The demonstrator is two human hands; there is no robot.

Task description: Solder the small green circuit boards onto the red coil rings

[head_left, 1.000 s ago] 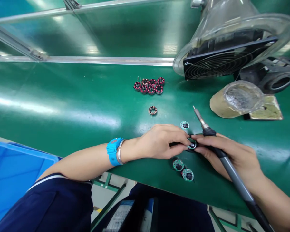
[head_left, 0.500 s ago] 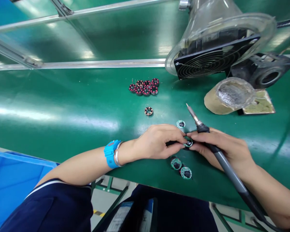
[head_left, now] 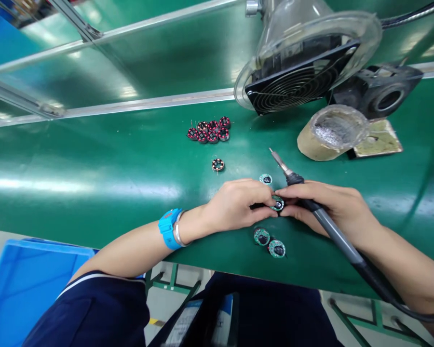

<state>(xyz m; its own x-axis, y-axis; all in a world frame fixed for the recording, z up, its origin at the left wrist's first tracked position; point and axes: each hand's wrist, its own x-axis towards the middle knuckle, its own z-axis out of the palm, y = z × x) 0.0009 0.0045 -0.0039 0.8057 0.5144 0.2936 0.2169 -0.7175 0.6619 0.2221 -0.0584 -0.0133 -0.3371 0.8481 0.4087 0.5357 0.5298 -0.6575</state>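
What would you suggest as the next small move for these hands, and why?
Perhaps gently square up the round green board: the left hand and right hand both touch it, while the soldering iron points away.

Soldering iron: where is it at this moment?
In the head view, right of centre, the soldering iron is in the right hand, its metal tip just above the lone round circuit board.
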